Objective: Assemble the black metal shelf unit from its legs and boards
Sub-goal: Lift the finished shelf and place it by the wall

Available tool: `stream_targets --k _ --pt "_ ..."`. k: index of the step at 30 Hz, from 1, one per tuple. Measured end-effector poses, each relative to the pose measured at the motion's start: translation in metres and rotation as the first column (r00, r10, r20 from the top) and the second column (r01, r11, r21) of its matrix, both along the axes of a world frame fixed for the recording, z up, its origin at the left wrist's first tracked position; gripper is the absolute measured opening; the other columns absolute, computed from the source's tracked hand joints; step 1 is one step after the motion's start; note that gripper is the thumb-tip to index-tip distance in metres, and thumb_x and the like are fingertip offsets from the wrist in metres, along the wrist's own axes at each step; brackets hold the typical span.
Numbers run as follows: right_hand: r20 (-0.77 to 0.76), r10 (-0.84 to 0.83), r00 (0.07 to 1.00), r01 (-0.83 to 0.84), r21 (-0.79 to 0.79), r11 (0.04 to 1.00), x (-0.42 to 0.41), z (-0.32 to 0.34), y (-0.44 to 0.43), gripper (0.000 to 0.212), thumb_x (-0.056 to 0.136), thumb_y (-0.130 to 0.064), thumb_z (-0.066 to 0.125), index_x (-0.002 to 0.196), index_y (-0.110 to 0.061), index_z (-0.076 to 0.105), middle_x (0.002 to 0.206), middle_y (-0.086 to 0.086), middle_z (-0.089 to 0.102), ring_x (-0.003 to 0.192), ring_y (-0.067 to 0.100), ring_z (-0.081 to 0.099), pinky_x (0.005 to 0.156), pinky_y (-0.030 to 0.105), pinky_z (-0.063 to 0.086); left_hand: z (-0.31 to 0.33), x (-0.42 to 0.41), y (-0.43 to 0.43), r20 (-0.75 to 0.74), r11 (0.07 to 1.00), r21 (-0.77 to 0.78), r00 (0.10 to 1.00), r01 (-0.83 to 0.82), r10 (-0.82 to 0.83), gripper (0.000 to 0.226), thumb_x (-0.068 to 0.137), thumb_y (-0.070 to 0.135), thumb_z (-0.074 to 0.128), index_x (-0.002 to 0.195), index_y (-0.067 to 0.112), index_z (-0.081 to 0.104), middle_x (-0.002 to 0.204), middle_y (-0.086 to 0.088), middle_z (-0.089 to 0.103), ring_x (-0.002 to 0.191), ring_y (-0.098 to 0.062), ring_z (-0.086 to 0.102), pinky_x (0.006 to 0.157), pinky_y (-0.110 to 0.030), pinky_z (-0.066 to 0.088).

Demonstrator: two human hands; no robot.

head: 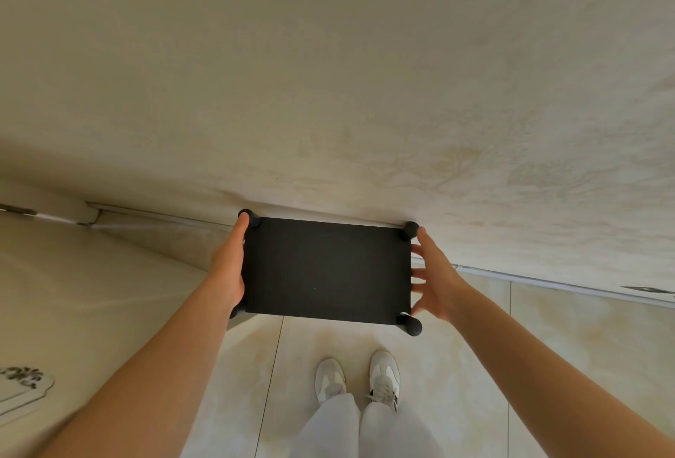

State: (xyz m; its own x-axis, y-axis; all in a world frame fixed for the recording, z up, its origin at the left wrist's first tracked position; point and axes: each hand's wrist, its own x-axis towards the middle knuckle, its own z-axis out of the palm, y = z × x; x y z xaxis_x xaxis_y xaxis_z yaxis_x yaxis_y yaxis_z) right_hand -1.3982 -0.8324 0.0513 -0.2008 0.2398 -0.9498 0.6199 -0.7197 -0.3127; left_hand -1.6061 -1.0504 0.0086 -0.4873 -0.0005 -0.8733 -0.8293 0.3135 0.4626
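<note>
As seen from straight above, the black shelf unit [327, 269] is shown set close against the pale wall [365, 92], with its top board facing the camera. The legs below are hidden by it. Round black caps [410, 230] are seen at the four corners, the near-left one partly covered. The left hand [228, 267] is laid flat along the left edge, fingers straight and reaching up to the far-left cap; the thumb is not visible. The right hand [434, 282] is held open with fingers spread, fingertips [420, 270] touching the right edge — nothing is gripped. White sneakers [383, 377] and light trousers [339, 424] are seen on the tiled floor [548, 329] just in front of the unit.
</note>
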Motion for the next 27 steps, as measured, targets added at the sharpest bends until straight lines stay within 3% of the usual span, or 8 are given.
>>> stream_targets --k 6,11,17,24,27 --pt "0.009 0.015 1.0 -0.015 0.015 1.0 -0.004 0.0 -0.006 0.069 0.096 -0.064 0.037 0.151 -0.023 0.03 0.157 0.012 0.031 0.143 0.042 0.029 0.109 0.068 0.024 -0.008 -0.005 0.001 0.004 0.999 -0.045 1.0 0.002 -0.002 0.077 0.078 0.076 0.062 0.133 0.022 0.056 0.131 -0.007 0.06 0.122 -0.034 0.054 0.11 -0.059 0.037" --pt "0.009 0.001 1.0 -0.001 0.012 1.0 0.001 -0.001 -0.004 0.067 0.097 -0.062 0.04 0.151 -0.023 0.032 0.154 0.015 0.034 0.139 0.044 0.034 0.108 0.072 0.026 -0.011 -0.01 0.006 -0.035 0.998 -0.069 0.999 0.003 -0.005 0.075 0.078 0.075 0.064 0.127 0.017 0.059 0.13 -0.01 0.06 0.12 -0.034 0.054 0.11 -0.057 0.038" --pt "0.016 0.01 1.0 -0.01 0.038 0.999 -0.002 0.003 -0.01 0.055 0.1 -0.048 0.047 0.146 -0.021 0.033 0.153 0.013 0.035 0.138 0.044 0.035 0.108 0.071 0.028 -0.01 -0.019 0.013 -0.071 0.995 -0.089 0.996 0.053 -0.059 0.086 0.079 0.076 0.063 0.138 0.014 0.051 0.136 -0.008 0.055 0.124 -0.031 0.05 0.111 -0.051 0.037" --pt "0.023 0.024 0.999 -0.025 0.061 0.998 0.002 0.004 -0.015 0.046 0.1 -0.023 0.055 0.142 -0.015 0.039 0.145 0.012 0.042 0.131 0.041 0.042 0.104 0.072 0.033 -0.009 -0.017 0.01 -0.1 0.987 -0.122 0.988 0.103 -0.115 0.075 0.08 0.079 0.057 0.12 0.015 0.056 0.122 -0.005 0.057 0.117 -0.03 0.052 0.105 -0.049 0.04" --pt "0.025 0.018 1.0 -0.019 0.038 0.999 0.007 0.003 -0.018 0.042 0.098 -0.017 0.057 0.138 -0.011 0.044 0.139 0.013 0.048 0.126 0.041 0.048 0.101 0.073 0.035 -0.01 -0.011 0.004 -0.122 0.988 -0.106 0.985 0.111 -0.124 0.059 0.084 0.077 0.053 0.086 0.018 0.054 0.101 -0.003 0.057 0.101 -0.025 0.053 0.089 -0.045 0.041"
